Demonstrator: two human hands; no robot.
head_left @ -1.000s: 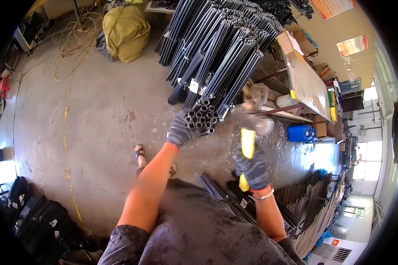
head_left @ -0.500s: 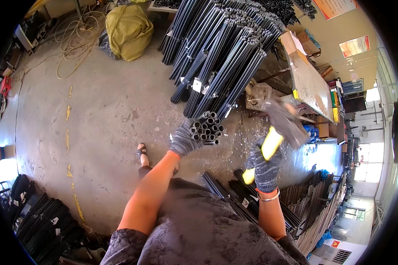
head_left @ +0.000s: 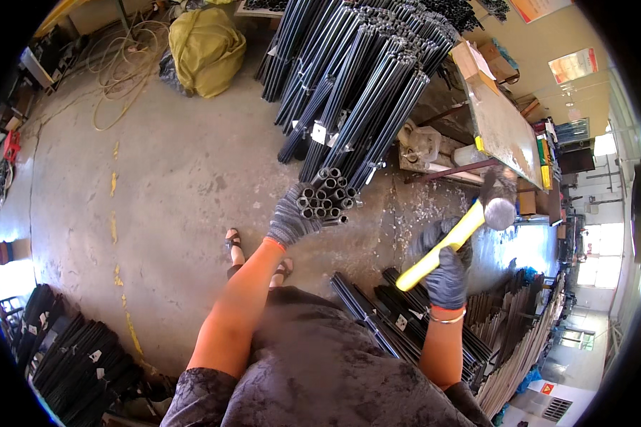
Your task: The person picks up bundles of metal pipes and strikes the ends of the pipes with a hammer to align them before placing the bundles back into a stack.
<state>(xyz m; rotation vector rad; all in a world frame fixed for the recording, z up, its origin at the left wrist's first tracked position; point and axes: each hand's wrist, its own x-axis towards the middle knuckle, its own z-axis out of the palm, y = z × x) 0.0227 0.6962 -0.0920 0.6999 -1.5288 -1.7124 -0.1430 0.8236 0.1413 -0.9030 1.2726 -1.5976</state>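
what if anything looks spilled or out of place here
Pale flecks lie scattered on the floor, in the picture between the tubes in the left hand and the hammer. They look odd, perhaps debris, because the floor farther left has far fewer. I can't tell what they are.

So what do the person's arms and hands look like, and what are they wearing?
The left hand and right hand wear streaky grey gloves with bright orange cuffs. The right wrist also has a shiny, pale bracelet. The forearms are bare, and higher up there are dark, blotchy-patterned short sleeves.
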